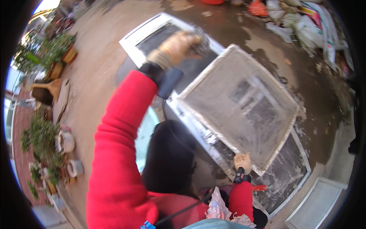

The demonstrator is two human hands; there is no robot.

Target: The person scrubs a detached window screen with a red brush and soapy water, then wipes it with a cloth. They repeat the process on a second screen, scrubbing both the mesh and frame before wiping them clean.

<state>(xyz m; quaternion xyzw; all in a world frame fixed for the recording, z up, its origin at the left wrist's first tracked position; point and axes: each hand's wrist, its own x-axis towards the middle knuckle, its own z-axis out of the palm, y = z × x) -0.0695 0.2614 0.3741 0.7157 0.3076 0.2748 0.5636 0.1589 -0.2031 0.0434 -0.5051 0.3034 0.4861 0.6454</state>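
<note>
My left hand (178, 44) is raised over the upper middle of the view, its fingers closed on a blurred grey tangled wad (202, 44) that looks like a wire scourer. Below and right lies a dirty window screen (211, 88) with a pale frame, its mesh streaked with wet patches. My right hand (242, 161) grips the near edge of that screen's frame. Underneath, a longer white-framed panel (130, 47) with dark mesh or glass lies on the ground, poking out at both ends. Suds or wet dirt cover its near end.
A pale teal basin (147, 134) stands beside my dark-clad leg (171, 154). Another framed screen (316, 203) is at lower right. Filled sacks (310, 33) lie at upper right, and potted plants (41, 134) line the left. The concrete ground (94, 51) is partly wet.
</note>
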